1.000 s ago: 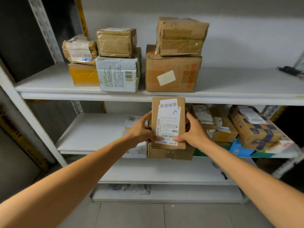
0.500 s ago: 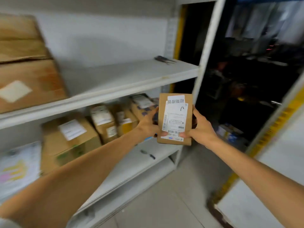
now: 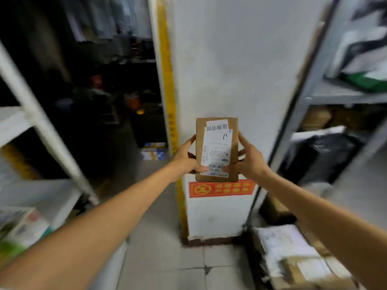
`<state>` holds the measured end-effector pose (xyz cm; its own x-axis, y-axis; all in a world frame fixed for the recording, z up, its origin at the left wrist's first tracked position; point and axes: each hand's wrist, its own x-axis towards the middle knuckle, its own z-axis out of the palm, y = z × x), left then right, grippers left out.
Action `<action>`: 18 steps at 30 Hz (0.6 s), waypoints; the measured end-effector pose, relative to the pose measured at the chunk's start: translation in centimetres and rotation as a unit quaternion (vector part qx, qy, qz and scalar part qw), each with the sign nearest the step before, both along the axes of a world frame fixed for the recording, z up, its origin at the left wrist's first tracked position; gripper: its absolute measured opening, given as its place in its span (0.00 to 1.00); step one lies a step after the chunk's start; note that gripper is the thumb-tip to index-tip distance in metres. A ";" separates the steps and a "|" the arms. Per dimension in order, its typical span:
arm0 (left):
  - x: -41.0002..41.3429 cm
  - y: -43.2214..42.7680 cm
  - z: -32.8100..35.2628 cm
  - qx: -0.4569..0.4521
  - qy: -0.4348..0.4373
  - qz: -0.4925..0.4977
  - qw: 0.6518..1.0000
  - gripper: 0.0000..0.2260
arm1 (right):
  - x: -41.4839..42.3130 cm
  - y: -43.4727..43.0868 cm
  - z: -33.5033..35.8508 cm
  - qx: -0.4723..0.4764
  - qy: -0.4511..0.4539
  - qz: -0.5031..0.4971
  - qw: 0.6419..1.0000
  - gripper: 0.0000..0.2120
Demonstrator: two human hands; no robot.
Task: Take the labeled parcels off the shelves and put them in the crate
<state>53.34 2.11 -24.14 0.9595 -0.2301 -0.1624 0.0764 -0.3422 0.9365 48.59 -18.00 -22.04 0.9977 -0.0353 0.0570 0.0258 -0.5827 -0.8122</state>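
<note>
Both hands, left hand point(image 3: 187, 157) and right hand point(image 3: 249, 159), pinch the parcel point(image 3: 216, 149) upright at frame centre before a pillar point(image 3: 230, 59); crate unseen, blurry view, so an edge-only hold could slip.

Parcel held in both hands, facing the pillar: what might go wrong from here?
The labeled parcel is held upright by the left hand and right hand, mostly at its lower half, so it might tip or slip. Packages piled low on the right crowd the floor; with both hands occupied, a stumble there seems possible.
</note>
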 end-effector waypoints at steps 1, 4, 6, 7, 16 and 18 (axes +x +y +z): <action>1.2 -1.9 -0.2 0.005 -0.001 -0.033 0.999 0.50 | 0.0 -1.7 -0.3 -0.002 -0.001 -0.032 1.000 0.53; 4.1 -8.5 -0.6 0.011 0.003 -0.148 0.989 0.51 | -0.8 -7.0 -1.1 -0.001 -0.005 -0.136 0.991 0.52; 5.2 -12.9 -0.9 0.013 -0.001 -0.216 0.976 0.50 | -1.9 -10.1 -1.3 -0.005 -0.005 -0.197 0.980 0.53; 5.5 -15.1 -1.0 0.015 -0.002 -0.247 0.969 0.50 | -2.5 -11.6 -1.5 -0.001 -0.001 -0.225 0.974 0.53; 5.5 -32.6 -2.9 0.006 0.010 -0.430 0.903 0.47 | -7.5 -22.9 -3.4 0.017 0.023 -0.409 0.912 0.52; 5.5 -35.9 -3.8 0.009 0.007 -0.456 0.890 0.44 | -8.3 -25.1 -4.1 0.016 0.016 -0.429 0.903 0.51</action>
<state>58.83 -33.77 -27.90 0.3731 -0.9091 -0.1851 -0.2294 -0.2837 0.9311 40.33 -43.11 -26.14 0.6041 -0.7968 0.0139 -0.4483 -0.3542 -0.8207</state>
